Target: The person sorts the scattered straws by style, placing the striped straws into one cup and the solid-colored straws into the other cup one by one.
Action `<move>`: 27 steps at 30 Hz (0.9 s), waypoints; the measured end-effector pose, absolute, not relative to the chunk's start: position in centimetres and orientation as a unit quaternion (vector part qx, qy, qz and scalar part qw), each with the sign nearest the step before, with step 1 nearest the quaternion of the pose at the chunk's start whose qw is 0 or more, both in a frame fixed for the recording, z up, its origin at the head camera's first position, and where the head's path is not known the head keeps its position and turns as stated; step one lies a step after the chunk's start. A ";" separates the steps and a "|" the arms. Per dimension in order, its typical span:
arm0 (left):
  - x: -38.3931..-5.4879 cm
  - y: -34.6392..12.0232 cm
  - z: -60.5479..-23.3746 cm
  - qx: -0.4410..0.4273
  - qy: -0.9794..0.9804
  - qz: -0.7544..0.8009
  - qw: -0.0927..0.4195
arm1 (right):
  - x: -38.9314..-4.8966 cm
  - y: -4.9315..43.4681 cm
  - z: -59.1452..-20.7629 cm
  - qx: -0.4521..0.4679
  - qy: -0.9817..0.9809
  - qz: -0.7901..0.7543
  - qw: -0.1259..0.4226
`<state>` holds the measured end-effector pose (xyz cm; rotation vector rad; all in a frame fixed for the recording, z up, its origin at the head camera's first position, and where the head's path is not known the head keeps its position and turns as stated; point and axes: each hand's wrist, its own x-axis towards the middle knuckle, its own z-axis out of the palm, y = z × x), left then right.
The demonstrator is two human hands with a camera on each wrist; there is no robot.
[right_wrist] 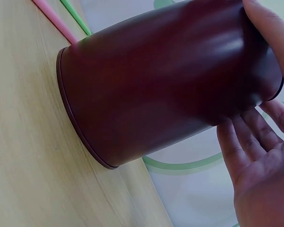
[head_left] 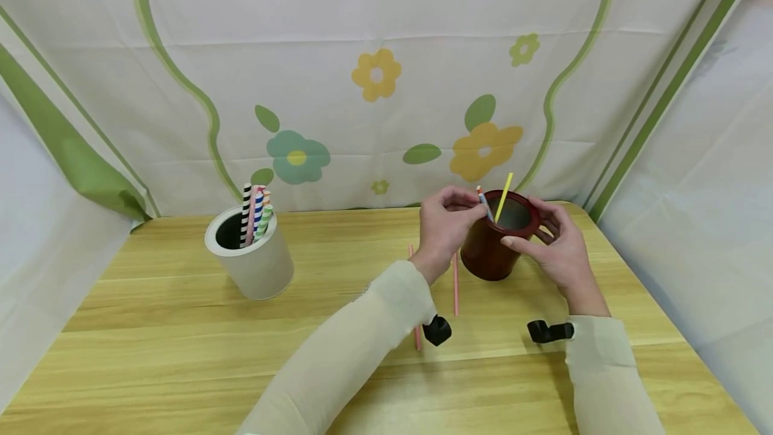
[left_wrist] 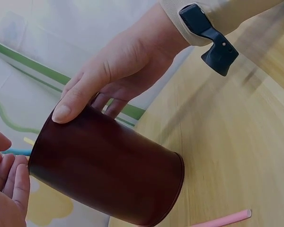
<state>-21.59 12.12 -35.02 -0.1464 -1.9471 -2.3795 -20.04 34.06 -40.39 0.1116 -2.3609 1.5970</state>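
Note:
My left hand (head_left: 449,223) pinches a thin blue straw (head_left: 486,204) at the near-left rim of a dark red cup (head_left: 490,254). An orange-and-white straw tip (head_left: 480,189) shows right beside it; whether the fingers hold that too I cannot tell. My right hand (head_left: 558,247) grips the cup at its right side, thumb near the rim, fingers behind. Inside the cup a yellow straw (head_left: 504,195) leans upright. In the left wrist view the blue straw (left_wrist: 16,152) meets the cup's mouth between my left fingers.
A white cup (head_left: 261,270) on the left holds several striped straws (head_left: 256,217). Pink straws (head_left: 455,287) lie on the wooden table (head_left: 181,354) near my left wrist. A green straw (right_wrist: 75,16) lies by the dark cup. A floral curtain (head_left: 374,5) hangs behind.

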 end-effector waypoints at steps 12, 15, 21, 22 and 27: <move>-22.2 7.5 -35.8 -0.051 -0.675 -0.736 -0.013 | -19.9 34.0 -40.3 0.036 -0.816 0.556 0.153; -22.5 5.9 -36.3 -0.048 -0.680 -0.731 -0.032 | -19.9 34.0 -40.4 0.036 -0.816 0.557 0.153; -22.7 2.8 -37.9 -0.029 -0.702 -0.709 -0.060 | -20.0 34.0 -40.3 0.036 -0.815 0.559 0.152; -22.7 2.3 -38.2 -0.027 -0.703 -0.707 -0.070 | -20.0 34.0 -40.3 0.036 -0.814 0.559 0.152; -22.5 0.7 -39.9 -0.004 -0.717 -0.687 -0.116 | -20.0 33.9 -40.4 0.037 -0.814 0.560 0.150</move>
